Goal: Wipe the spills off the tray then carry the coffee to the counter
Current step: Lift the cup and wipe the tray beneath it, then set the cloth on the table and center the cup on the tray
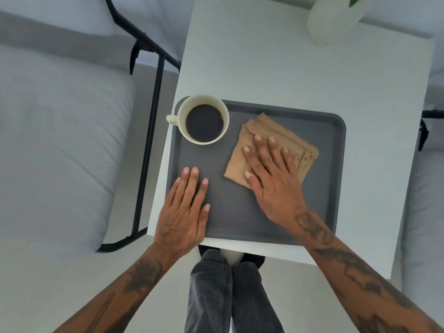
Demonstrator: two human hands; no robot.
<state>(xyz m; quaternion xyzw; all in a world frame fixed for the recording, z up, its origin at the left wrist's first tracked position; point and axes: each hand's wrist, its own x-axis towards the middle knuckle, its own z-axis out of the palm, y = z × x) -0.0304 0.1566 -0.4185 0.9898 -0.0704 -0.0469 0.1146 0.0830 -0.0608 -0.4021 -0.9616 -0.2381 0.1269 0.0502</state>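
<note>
The flat grey tray (324, 188) with rounded corners is sitting at the near left edge of the white tabletop (276, 68), its middle bare. The right hand (271, 179) is pressing flat, fingers spread, on a folded brown paper napkin (240, 162); the left hand (185, 212) is lying open on the tray's near left part, gripping nothing. The white coffee mug (204, 118), full, is standing in the far left corner, and a white vase (334, 18) is standing well apart at the far edge.

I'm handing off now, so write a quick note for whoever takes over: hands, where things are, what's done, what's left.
Left hand: open, flat on the near left of the grey tray, steadying it.
Right hand: open, pressing flat on the folded brown napkin at the tray's right middle.
Coffee mug: full, upright in the tray's far left corner, handle pointing left.
Done: wiping started; no spill visible on the bare tray.
Left: finish wiping, then carry the coffee to the counter.
</note>
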